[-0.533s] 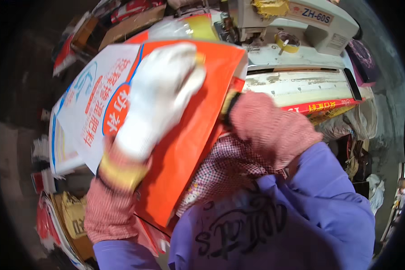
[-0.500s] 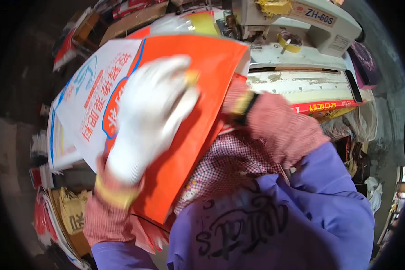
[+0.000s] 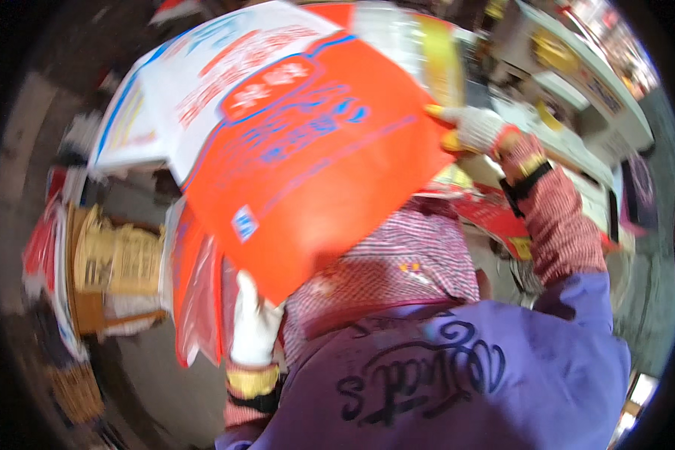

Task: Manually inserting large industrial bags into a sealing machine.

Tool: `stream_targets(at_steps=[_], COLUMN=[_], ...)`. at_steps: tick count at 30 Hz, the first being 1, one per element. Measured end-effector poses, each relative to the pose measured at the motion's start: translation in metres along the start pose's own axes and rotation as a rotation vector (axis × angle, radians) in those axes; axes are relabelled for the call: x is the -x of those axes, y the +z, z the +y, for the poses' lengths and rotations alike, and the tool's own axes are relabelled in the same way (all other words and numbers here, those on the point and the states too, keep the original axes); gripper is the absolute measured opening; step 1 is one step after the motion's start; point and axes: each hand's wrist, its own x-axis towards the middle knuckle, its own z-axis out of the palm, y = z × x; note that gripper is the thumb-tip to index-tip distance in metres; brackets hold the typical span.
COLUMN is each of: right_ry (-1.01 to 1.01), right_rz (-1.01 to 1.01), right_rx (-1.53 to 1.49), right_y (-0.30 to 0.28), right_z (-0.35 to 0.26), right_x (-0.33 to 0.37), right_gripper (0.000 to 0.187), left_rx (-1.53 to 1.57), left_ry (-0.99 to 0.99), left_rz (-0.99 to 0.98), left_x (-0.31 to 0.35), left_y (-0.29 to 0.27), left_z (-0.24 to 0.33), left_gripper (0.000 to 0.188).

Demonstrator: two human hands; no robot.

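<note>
A large orange and white printed bag point(image 3: 337, 210) lies flat across my lap, blue lettering facing up. My left hand point(image 3: 256, 322), in a white glove, pinches the bag's near lower corner, with the thumb on top. At the right corner, my right hand point(image 3: 476, 129), gloved in white with yellow fingertips, grips the edge between thumb and fingers. Beneath the bag's near edge shows a checked apron point(image 3: 405, 259). The undersides of the bag and the fingers behind it are hidden.
A white machine with a thick arm point(image 3: 600, 82), like a sewing machine, stands at the upper right. Below it lies a red and yellow printed bag point(image 3: 495, 217). At left are red plastic bags point(image 3: 199, 300) and a tan sack point(image 3: 120, 259) on a wooden stool-like frame.
My left hand has gone from the bag's middle down to its near corner. My right hand has come out from behind the edge to the right corner. The bag has turned and spread flatter.
</note>
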Motion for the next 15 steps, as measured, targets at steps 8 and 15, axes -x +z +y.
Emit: stream_targets(at_steps=[8,15], right_ry=[-0.067,-0.393], right_rz=[0.150,0.195], right_rx=[0.008,0.005], right_y=[0.011,0.024], right_z=[-0.032,-0.229], right_x=[-0.055,-0.129], right_gripper=[0.060,0.051], left_rx=[-0.518,-1.600], left_ry=[0.133,0.903], left_rz=[0.023,0.353], left_x=[-0.048,0.002], left_y=[-0.031,-0.100], left_z=[0.065,0.221], left_gripper=[0.017,0.029])
